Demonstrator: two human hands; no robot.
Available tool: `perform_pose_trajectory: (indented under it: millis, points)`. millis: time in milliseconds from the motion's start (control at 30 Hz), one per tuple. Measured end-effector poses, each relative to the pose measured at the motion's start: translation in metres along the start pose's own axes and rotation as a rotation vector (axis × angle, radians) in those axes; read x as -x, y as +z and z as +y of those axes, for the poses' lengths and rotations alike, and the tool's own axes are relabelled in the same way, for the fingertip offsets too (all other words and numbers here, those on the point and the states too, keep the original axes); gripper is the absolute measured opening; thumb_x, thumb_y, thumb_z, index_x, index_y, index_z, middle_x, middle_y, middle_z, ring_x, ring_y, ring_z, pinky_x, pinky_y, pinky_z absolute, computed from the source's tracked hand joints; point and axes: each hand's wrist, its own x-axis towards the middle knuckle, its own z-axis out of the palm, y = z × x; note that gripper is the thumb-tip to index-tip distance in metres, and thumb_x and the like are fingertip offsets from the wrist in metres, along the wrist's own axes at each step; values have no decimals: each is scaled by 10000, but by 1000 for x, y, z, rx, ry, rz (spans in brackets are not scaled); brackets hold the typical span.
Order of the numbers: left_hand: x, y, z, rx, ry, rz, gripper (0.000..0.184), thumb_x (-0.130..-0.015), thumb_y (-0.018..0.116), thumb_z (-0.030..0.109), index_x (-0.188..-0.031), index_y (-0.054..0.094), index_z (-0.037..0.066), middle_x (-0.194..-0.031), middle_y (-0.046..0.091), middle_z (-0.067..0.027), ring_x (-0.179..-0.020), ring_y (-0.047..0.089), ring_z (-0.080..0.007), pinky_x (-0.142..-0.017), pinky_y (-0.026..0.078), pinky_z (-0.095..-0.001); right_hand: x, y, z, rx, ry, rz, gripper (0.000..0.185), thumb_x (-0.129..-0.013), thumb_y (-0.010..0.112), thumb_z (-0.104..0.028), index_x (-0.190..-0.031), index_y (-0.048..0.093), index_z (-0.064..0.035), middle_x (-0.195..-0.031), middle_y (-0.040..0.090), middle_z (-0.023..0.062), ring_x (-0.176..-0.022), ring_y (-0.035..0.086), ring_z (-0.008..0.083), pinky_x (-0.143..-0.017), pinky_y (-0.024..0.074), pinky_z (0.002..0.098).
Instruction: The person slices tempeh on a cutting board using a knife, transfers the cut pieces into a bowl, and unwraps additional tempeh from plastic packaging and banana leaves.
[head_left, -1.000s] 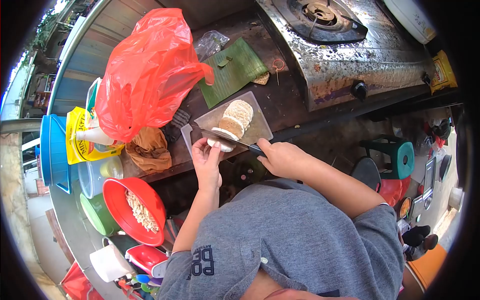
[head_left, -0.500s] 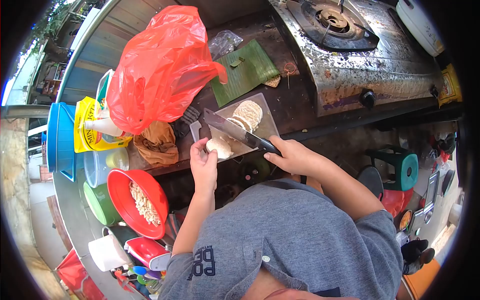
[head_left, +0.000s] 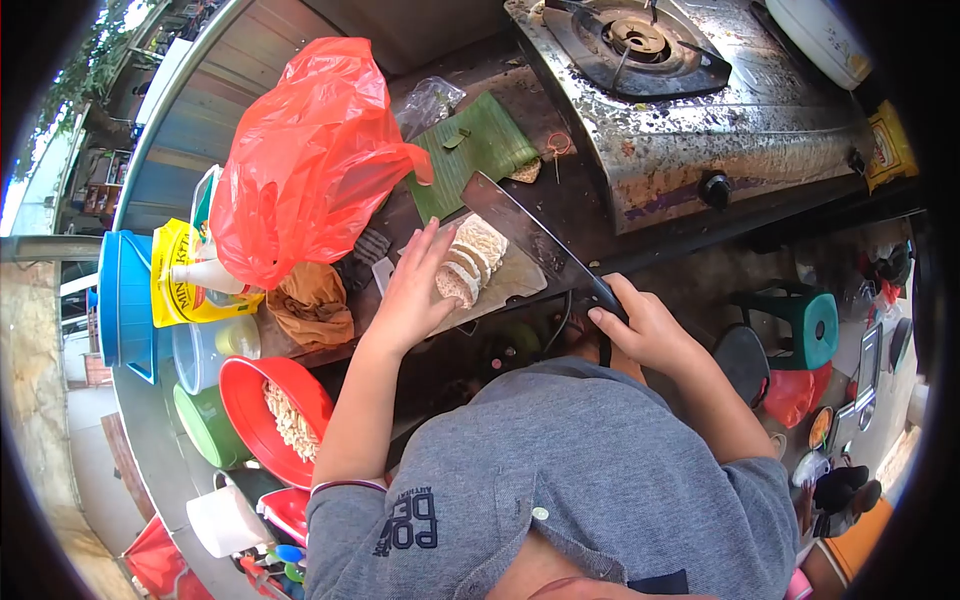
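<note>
Round white slices (head_left: 470,262) lean against one another in a row on a pale cutting board (head_left: 522,277). My left hand (head_left: 412,290) lies along the left side of the slices, its fingers stretched out and touching them. In my right hand (head_left: 640,322) is the black handle of a wide-bladed knife (head_left: 530,232). The blade is raised at the right of the slices and points up and left. Beyond the board lies a green banana leaf (head_left: 470,148), with a small piece of patterned food (head_left: 525,171) at its edge.
A red plastic bag (head_left: 305,165) and a brown cloth (head_left: 310,305) are at the left. A gas stove (head_left: 690,140) stands at the right. Below left, a red basin (head_left: 240,395) holds pale strips. A green stool (head_left: 815,328) is on the floor.
My left hand has let go of the single slice, opened and moved up beside the row. The knife in my right hand has swung away from the slices to the right.
</note>
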Motion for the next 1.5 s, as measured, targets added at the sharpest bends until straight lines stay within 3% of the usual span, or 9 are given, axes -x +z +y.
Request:
perform_pose_trajectory:
  millis: [200,300,367,467,800,1167,1267,1333,1500]
  points:
    - [-22,-12,3,-321,46,-217,694,-660,767,151,-1288,476,94,-1468,360,-86,-1387,277,-333,-1105,271,-522,9,-4,6,-21,2,37,297,-907,562,-255,-1054,455,-21,-709,582,205,-683,596,371,-623,453,410]
    - [-15,-12,2,-331,200,-90,562,-664,768,152,-1167,524,89,-1304,503,-107,-1257,437,-339,-1029,356,-526,13,-5,6,-68,44,45,295,-908,561,-253,-1059,456,-22,-717,588,204,-670,596,368,-612,454,407]
    - [-7,-14,2,-183,124,-174,457,-679,760,160,-1070,538,77,-1073,577,-126,-1061,539,-353,-908,436,-465,15,-3,11,-73,19,59,289,-907,565,-250,-1052,457,-24,-714,592,203,-663,597,368,-605,454,407]
    - [12,-9,-5,-145,38,-133,426,-684,754,160,-1040,541,63,-941,576,-131,-920,560,-362,-798,462,-432,13,0,13,-48,-22,40,278,-904,570,-246,-1034,456,-29,-710,598,207,-660,600,380,-595,454,414]
    - [46,36,-11,-84,-143,295,485,-756,691,117,-1158,442,10,-1042,530,-220,-985,542,-404,-854,453,-447,-11,39,-2,224,12,-223,263,-912,545,-225,-1029,426,-22,-750,619,262,-722,608,450,-629,473,514]
    - [57,36,-18,-48,-224,270,496,-787,676,144,-1187,431,-18,-1075,560,-180,-992,567,-357,-865,454,-410,-16,60,-4,214,7,-256,273,-909,545,-229,-997,415,-7,-733,613,264,-727,606,456,-640,469,523]
    - [48,37,-27,420,-492,240,449,-812,688,170,-1156,457,-1,-1063,599,-115,-963,602,-253,-847,470,-354,-20,57,-3,236,33,-195,270,-912,541,-230,-988,418,-3,-738,609,266,-744,600,460,-653,461,520]
    - [41,42,-27,1122,-638,292,416,-829,702,243,-1119,492,30,-1018,634,-60,-894,604,-151,-805,466,-317,-24,53,-3,227,58,-174,278,-911,541,-241,-984,417,-4,-742,608,266,-746,596,465,-658,457,523]
    - [32,52,-29,942,-729,252,459,-809,723,284,-1118,540,-2,-1048,612,-78,-800,609,-139,-706,497,-311,-26,52,-4,234,17,-132,285,-908,547,-243,-974,412,-1,-765,609,287,-763,596,476,-663,459,531]
